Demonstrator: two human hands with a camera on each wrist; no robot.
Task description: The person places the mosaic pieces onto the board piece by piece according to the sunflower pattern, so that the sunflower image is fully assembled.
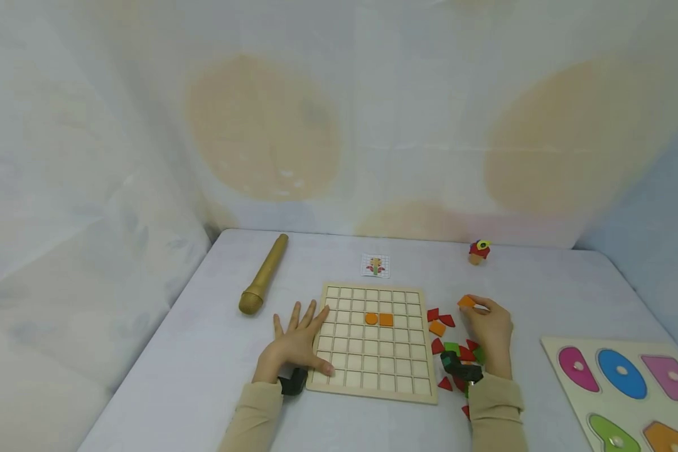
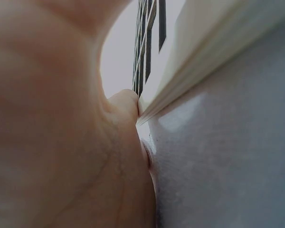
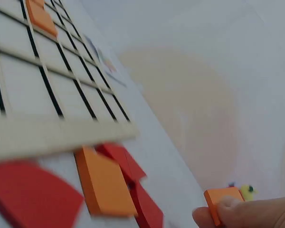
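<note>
A wooden grid board (image 1: 373,342) lies on the table, with an orange round piece (image 1: 371,319) and an orange square piece (image 1: 386,320) side by side in its cells. My left hand (image 1: 295,345) is spread over the board's left edge, fingers straight and touching the frame. To the right of the board, my right hand (image 1: 490,326) pinches an orange square tile (image 3: 223,197) between thumb and fingers. Below and left of that hand lie loose red, green and orange pieces, among them an orange tile (image 3: 104,183) and a red piece (image 3: 35,194) beside the frame.
A small pattern card (image 1: 375,265) lies behind the board. A gold microphone (image 1: 263,274) is at the back left, and a small red bird figure (image 1: 478,251) stands at the back right. A knobbed shape puzzle (image 1: 584,402) occupies the front right.
</note>
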